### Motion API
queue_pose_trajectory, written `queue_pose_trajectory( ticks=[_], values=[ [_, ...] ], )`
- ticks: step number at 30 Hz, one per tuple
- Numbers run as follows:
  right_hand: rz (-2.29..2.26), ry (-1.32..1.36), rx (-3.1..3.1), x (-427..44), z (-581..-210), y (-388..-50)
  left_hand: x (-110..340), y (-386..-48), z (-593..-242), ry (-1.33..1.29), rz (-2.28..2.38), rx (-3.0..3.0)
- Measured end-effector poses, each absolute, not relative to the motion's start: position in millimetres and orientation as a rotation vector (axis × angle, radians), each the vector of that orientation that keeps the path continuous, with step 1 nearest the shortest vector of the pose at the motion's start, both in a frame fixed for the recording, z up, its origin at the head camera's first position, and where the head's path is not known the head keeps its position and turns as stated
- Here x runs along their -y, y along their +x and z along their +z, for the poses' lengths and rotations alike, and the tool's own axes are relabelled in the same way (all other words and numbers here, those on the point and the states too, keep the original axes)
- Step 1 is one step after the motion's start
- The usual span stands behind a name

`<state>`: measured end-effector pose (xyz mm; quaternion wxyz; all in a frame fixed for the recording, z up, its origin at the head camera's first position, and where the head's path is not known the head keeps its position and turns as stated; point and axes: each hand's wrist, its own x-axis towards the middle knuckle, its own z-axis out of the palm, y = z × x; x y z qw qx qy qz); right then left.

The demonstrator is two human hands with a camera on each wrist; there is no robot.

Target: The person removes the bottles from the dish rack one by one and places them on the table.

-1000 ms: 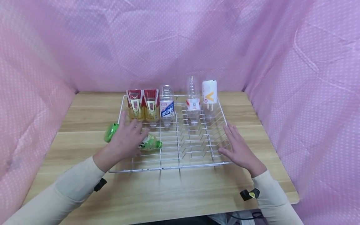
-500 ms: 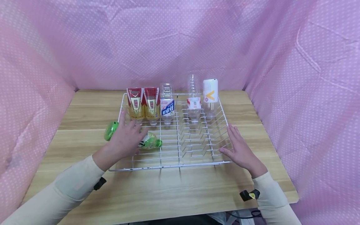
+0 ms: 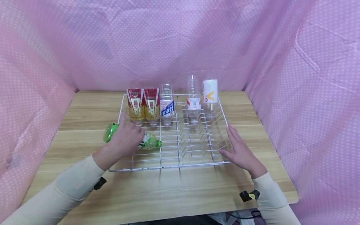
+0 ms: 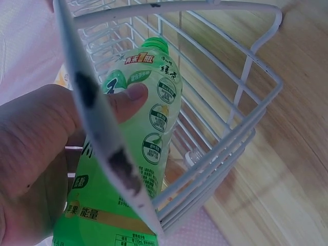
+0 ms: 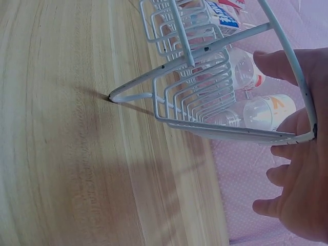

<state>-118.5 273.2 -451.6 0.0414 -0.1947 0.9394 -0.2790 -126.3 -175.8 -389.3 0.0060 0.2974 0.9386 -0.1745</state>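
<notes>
A white wire dish rack (image 3: 168, 167) stands on the table. A green-capped bottle (image 3: 150, 142) with a green tea label lies across its left side, its base past the left rim. My left hand (image 3: 123, 139) holds this bottle around the middle, hiding part of it. In the left wrist view the thumb presses on the label of the green bottle (image 4: 164, 102), beside the rack's rim. My right hand (image 3: 242, 153) rests against the rack's right rim with extended fingers. In the right wrist view that hand (image 5: 307, 179) has its thumb apart from the other fingers.
Along the rack's back, cap ends down, stand two red-and-gold bottles (image 3: 135, 104), a blue-and-white-labelled bottle (image 3: 167, 107), a clear bottle (image 3: 194, 103) with a red-and-white label, and a white-labelled bottle (image 3: 210, 91). Pink dotted cloth (image 3: 168, 47) surrounds the wooden table (image 3: 182, 193).
My left hand's fingers have drawn in around the green bottle, and it has shifted very slightly left. The right hand stays at the rack's right rim.
</notes>
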Motion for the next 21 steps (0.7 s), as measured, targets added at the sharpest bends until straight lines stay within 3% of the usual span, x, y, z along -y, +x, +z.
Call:
queue_pose_trajectory(
  ticks=[21],
  values=[
    [-0.947,-0.453,-2.741,-277.7,-456.4,-117.1,175.5,-126.5,-392.2,0.894,-0.42,-2.934]
  ],
)
